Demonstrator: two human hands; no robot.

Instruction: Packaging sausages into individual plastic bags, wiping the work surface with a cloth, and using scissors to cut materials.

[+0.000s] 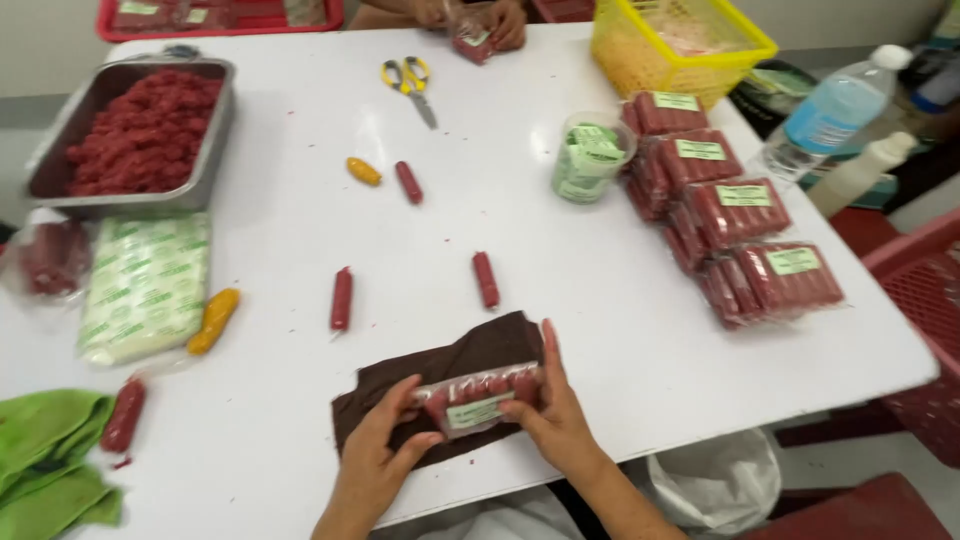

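A clear packet of red sausage sticks with a green label (478, 398) rests on a dark brown cloth (440, 372) near the table's front edge. My left hand (385, 440) grips its left end and my right hand (548, 410) holds its right end, forefinger stretched upward. Loose red sticks lie beyond the cloth: one (342, 298) to the left, another (485, 279) straight ahead and a third (408, 182) farther back.
Labelled packets (735, 215) are stacked at the right beside a green-filled tub (590, 158) and a yellow basket (680, 45). A metal tray of red pieces (140, 135) stands at the left. Scissors (410, 85) lie far back, near another person's hands (480, 22). Green cloth (50, 455) lies at front left.
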